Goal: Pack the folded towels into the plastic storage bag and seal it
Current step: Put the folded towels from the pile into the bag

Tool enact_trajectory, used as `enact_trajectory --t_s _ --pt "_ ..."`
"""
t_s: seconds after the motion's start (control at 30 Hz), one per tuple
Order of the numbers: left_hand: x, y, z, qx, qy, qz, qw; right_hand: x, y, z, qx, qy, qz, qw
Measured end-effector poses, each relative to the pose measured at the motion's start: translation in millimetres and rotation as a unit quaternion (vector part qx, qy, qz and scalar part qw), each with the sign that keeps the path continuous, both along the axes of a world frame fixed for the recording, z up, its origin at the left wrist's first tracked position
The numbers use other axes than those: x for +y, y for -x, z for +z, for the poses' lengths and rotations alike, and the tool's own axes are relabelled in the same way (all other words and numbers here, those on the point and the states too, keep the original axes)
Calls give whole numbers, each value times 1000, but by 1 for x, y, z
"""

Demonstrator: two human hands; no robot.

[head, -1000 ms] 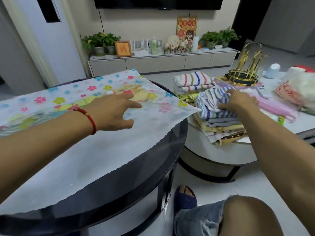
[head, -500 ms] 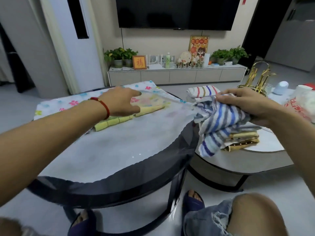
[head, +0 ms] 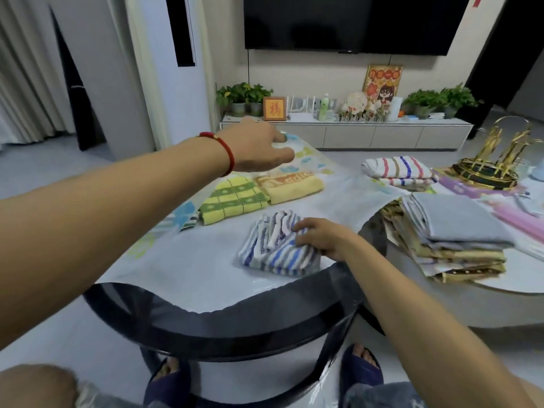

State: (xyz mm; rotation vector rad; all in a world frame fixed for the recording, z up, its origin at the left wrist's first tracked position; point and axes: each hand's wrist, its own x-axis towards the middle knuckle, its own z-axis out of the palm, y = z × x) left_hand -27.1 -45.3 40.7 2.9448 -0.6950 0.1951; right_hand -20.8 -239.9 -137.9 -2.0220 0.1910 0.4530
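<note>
Right hand [head: 321, 238] grips blue-striped towel [head: 276, 250] inside storage bag [head: 182, 269], near its mouth. Left hand [head: 259, 148], relaxed open, holds the upper layer up (yellow towels [head: 256, 195] lie deeper in).

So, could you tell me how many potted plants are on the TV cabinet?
4: two side by side at the cabinet's left end, two at its right end. None looks hidden.

The translucent, flower-printed plastic storage bag [head: 206, 266] looks smooth with a faint sheen. The blue-and-white striped terry towel [head: 276, 248] is soft, nubby cloth; the green-and-yellow checked towel [head: 232, 201] and the pale yellow towel [head: 291, 187] look equally matt. The round black table [head: 235, 328] has a glossy rim. The gold wire rack [head: 497, 160] is shiny metal.
</note>
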Motion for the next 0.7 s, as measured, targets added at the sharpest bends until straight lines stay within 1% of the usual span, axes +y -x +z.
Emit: enact_trajectory --t_s 0.07,0.13,0.17,0.23,0.33,0.37,0.4,0.47,0.5,0.53,0.57,0.63,0.7 --pt "1 -1 -6 0 -6 -11 1000 -7 -5 -7 30 -121 -39 991" --pt "2 -2 -10 -2 1 -23 1000 -14 -10 -5 62 -223 -54 971" --pt "2 -3 -12 -5 5 -28 1000 -15 -13 -3 68 -249 -54 965" --pt "3 -3 -12 -13 10 -33 999 -11 -22 1 48 -258 -47 964" --pt "7 -7 -5 -19 43 -52 998 13 -52 14 -53 -266 -38 962" --pt "8 -8 0 -22 43 -61 997 24 -67 21 -87 -291 -50 951" --pt "10 -9 5 -28 35 -67 997 33 -84 27 -110 -335 -70 933" --pt "13 -12 17 -38 28 -70 996 44 -123 34 -126 -450 -128 875" --pt "16 -13 23 -36 35 -68 996 46 -141 32 -125 -487 -158 850" --pt "18 -14 28 -33 45 -67 996 45 -154 28 -119 -493 -177 844" --pt "19 -15 32 -33 47 -69 996 43 -162 20 -110 -465 -187 858" --pt "21 -17 35 -29 44 -71 996 37 -170 -2 -83 -371 -200 903" --pt "20 -18 32 -15 49 -64 997 32 -171 -21 -95 -334 -220 912"
